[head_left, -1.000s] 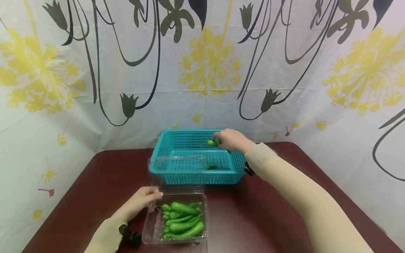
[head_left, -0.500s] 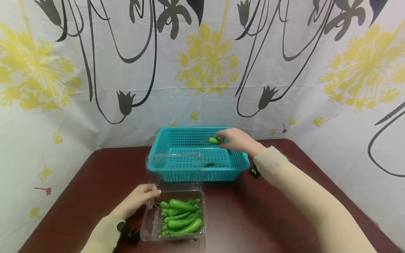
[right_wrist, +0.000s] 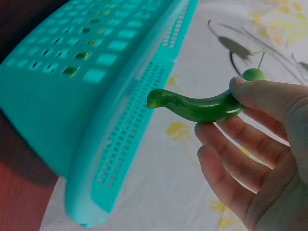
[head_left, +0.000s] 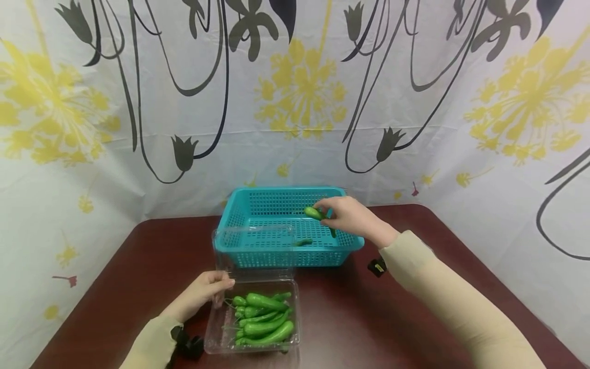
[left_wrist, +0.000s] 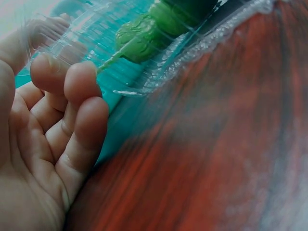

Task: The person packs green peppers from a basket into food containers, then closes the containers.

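My right hand pinches a green chili pepper over the right side of the blue-green plastic basket. In the right wrist view the pepper is curved, with its stem up beside the thumb. A clear plastic clamshell box lies near me with its lid raised toward the basket. Several green chili peppers are heaped inside it. My left hand grips the box's left edge near the hinge; in the left wrist view its fingertips curl against the clear plastic.
One green pepper lies in the basket. Basket and box stand on a dark red-brown table. A white cloth with grey and yellow flowers hangs right behind the basket and along both sides.
My right hand has drawn slightly right and toward me, still pinching the pepper above the basket. The left hand keeps its grip on the box. The head view has shifted a little.
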Action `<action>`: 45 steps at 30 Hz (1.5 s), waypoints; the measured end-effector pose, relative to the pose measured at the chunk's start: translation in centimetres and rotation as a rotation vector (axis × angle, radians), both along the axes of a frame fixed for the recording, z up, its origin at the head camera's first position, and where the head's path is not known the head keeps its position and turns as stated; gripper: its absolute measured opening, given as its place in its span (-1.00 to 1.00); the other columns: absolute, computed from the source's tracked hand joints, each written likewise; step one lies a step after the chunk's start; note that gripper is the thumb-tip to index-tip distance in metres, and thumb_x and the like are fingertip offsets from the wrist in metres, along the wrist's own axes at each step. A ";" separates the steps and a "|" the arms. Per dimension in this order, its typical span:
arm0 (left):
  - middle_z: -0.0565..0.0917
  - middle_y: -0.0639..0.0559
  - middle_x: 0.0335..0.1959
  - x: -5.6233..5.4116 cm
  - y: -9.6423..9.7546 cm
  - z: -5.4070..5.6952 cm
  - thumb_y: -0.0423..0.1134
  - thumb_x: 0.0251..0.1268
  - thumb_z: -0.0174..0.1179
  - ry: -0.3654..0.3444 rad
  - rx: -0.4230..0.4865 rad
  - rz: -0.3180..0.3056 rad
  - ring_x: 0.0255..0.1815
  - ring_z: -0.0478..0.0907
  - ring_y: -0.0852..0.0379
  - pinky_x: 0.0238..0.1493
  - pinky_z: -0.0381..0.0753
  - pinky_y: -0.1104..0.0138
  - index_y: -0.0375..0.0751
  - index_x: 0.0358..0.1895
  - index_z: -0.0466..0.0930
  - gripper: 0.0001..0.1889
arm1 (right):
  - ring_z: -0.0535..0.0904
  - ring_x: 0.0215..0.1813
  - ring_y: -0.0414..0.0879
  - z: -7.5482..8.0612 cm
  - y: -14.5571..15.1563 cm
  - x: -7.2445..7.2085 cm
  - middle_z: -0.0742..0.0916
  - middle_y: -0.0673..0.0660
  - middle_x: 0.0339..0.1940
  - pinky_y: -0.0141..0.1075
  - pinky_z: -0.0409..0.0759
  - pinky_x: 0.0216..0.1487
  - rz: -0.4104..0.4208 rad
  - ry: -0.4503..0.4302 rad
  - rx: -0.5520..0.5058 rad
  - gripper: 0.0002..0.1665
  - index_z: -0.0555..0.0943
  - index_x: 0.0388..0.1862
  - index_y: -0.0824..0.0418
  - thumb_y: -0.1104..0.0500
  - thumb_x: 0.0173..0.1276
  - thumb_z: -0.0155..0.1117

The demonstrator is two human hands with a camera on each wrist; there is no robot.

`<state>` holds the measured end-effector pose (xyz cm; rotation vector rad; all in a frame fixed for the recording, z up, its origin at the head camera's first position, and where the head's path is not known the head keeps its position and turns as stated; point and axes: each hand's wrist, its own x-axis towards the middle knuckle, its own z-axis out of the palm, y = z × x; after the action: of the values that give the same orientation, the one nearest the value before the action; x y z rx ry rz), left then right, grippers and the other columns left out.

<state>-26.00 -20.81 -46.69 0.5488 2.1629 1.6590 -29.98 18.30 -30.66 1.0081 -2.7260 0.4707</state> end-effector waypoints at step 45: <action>0.45 0.06 -0.68 0.0 0.2 0.2 -0.17 0.44 0.12 0.000 0.006 0.001 -0.64 0.45 0.14 -0.45 0.56 0.22 -0.37 -0.39 0.45 -0.69 | 0.59 -0.06 -0.32 -3.5 -11.4 8.7 0.69 -0.05 -0.08 -0.56 0.47 -0.05 0.441 0.004 0.186 -0.63 0.62 0.09 0.12 0.20 0.28 0.35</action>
<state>-26.04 -20.66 -46.53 0.5494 2.1590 1.6659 -21.23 6.95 -34.12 1.6689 -2.5724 0.2793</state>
